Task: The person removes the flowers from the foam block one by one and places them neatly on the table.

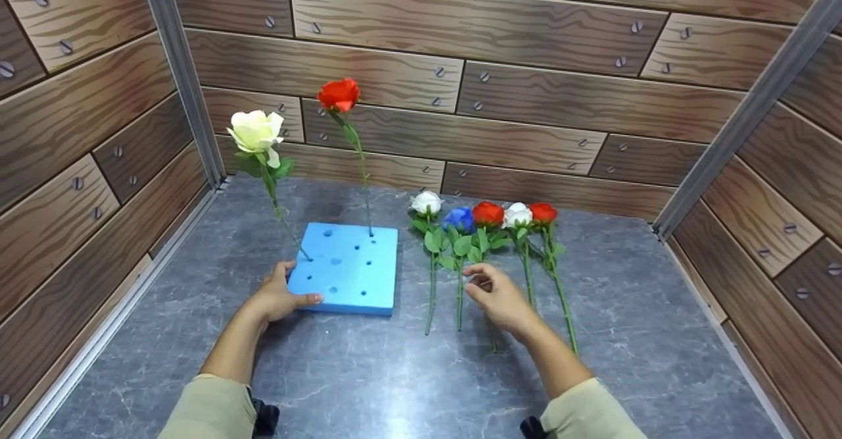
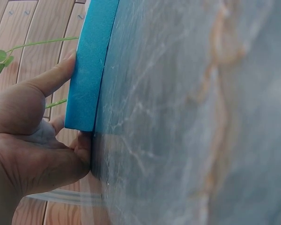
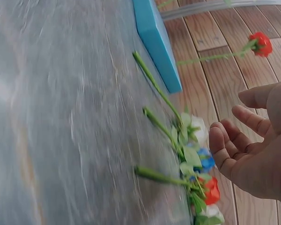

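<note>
In the head view, left of centre, the left hand [image 1: 273, 299] grips the lower-left corner of a blue block [image 1: 348, 274]; a cream rose [image 1: 256, 133] and a red rose [image 1: 339, 95] stand in it. Right of centre, the right hand [image 1: 501, 299] is loosely curved, empty, near five lying roses [image 1: 488, 214].

In the left wrist view, thumb and fingers pinch the block, upper left.

In the right wrist view, relaxed fingers [image 3: 220, 145] show at right, the lying roses at bottom centre.
</note>
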{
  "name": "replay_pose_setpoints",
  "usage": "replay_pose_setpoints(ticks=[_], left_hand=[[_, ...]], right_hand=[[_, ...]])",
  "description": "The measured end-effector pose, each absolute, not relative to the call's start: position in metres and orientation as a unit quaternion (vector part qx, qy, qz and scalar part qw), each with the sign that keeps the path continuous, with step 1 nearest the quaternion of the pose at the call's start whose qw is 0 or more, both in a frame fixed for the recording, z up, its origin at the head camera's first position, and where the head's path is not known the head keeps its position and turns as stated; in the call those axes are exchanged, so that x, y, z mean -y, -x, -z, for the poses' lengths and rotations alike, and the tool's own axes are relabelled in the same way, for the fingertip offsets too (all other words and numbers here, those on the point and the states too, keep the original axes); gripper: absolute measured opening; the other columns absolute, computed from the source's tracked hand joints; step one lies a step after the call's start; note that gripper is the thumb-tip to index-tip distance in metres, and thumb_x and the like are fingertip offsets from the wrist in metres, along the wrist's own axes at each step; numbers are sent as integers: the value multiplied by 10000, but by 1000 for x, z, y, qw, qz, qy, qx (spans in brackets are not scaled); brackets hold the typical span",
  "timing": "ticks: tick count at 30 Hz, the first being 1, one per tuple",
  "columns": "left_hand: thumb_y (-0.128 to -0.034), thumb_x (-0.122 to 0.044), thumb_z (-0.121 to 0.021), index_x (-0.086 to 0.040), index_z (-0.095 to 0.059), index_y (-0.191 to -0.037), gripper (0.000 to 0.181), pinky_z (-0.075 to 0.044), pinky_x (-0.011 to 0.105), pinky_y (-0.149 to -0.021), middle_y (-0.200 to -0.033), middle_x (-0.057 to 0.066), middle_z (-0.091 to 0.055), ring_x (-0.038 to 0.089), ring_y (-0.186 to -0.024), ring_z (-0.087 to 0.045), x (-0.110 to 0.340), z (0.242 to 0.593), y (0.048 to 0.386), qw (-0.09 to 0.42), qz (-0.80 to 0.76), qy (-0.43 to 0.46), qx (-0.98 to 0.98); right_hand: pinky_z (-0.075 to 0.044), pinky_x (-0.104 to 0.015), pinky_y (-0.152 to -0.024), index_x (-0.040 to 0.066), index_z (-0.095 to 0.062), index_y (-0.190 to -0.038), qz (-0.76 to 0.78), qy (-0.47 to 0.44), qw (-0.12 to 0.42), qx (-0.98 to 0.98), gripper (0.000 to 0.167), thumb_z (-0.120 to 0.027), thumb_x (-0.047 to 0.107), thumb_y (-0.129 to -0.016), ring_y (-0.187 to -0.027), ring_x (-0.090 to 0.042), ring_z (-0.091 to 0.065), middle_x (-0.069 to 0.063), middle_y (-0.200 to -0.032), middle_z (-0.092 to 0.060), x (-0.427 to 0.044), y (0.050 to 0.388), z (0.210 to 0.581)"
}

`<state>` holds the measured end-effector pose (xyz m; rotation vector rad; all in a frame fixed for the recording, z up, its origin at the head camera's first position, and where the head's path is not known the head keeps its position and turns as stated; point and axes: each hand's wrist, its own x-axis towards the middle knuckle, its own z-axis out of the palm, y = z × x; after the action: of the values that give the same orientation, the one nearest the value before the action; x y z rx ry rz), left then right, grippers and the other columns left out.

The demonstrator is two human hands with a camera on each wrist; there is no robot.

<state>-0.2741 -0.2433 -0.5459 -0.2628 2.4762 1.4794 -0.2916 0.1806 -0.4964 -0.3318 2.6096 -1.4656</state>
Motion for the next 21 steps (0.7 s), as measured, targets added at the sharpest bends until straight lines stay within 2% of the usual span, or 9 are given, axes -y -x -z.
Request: replay_pose_setpoints(ticks=[6, 12, 21], left_hand=[[-925, -359, -884, -25, -151, -1698, 1116, -225, 709, -1315, -1740, 387, -123, 583, -1627, -141, 244, 547, 275, 123, -509, 91, -847], [-925, -366, -884, -42, -153, -1705, 1117, -208, 702, -1325, -1753, 372, -100, 574, -1638, -115, 246, 548, 276, 127, -511, 98, -845], [-919, -376, -889, -59, -158, -1707, 1120, -213, 704, -1322, -1756, 362, -96, 577, -1637, -118, 246, 549, 278, 128, -517, 103, -840]], right_hand=[[-529, -297, -792, -13, -657, -1318, 497, 143, 67, -853, 272, -662, 72, -1059, -973, -187, -625, -187, -1143, -679, -154, 294, 503], [-549, -287, -794, -7, -661, -1312, 514, 156, 83, -839, 267, -662, 68, -1056, -982, -192, -636, -173, -1129, -687, -123, 299, 511], [-574, -327, -909, 19, -656, -1347, 525, 178, 92, -827, 312, -682, 114, -1051, -1120, -254, -663, -161, -1213, -699, -78, 308, 518]])
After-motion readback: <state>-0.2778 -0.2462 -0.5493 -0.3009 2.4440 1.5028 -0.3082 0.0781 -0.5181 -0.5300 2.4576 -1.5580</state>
